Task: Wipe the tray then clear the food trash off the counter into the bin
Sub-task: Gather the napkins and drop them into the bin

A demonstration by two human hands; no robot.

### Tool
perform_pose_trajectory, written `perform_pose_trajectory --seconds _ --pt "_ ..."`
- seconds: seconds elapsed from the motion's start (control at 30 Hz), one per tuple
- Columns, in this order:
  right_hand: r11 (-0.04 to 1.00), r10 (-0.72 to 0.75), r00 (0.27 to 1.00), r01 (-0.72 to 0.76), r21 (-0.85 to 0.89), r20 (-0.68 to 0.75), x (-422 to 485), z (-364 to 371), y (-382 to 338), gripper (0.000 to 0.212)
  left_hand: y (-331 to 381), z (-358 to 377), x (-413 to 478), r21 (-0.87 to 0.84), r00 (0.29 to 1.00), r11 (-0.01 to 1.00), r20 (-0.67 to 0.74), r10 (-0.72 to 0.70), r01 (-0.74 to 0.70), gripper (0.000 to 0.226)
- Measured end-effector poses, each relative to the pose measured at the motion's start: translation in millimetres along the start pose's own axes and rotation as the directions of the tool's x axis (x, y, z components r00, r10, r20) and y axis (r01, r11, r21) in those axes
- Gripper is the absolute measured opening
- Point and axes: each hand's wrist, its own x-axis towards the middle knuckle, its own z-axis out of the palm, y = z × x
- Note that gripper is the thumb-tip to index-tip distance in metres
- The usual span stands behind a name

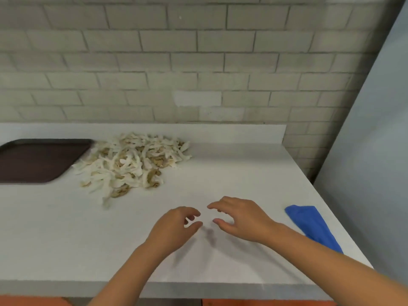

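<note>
A dark brown tray (33, 160) lies at the far left of the white counter (220, 173), partly cut off by the frame. Right beside it sits a pile of pale food scraps (132, 162), touching the tray's right corner. My left hand (174, 228) and my right hand (240, 219) hover over the counter's front middle, fingertips facing each other a little apart. Both have loosely curled fingers and hold nothing. A blue cloth (313, 226) lies folded by the counter's right edge, to the right of my right hand. No bin is in view.
A grey brick wall (176, 62) backs the counter behind a low white upstand. A pale grey panel (375, 151) stands to the right of the counter. The counter's front edge runs below my forearms, with orange fronts beneath.
</note>
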Motion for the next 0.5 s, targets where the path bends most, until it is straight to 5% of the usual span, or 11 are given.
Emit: perform_pose_trajectory --seconds 0.33,0.5 --pt "0.994 -0.064 0.991 0.074 -0.086 0.116 175.5 50.2 -50.0 0.054 -163.7 -91.7 22.6 -0.027 0.923 0.961 -0.272 -0.273 0.277 0.023" --pt "0.999 0.039 0.991 -0.037 -0.017 0.124 241.9 85.6 -70.4 0.065 -223.2 -108.2 43.0 0.005 0.895 0.958 -0.358 -0.266 0.287 0.059"
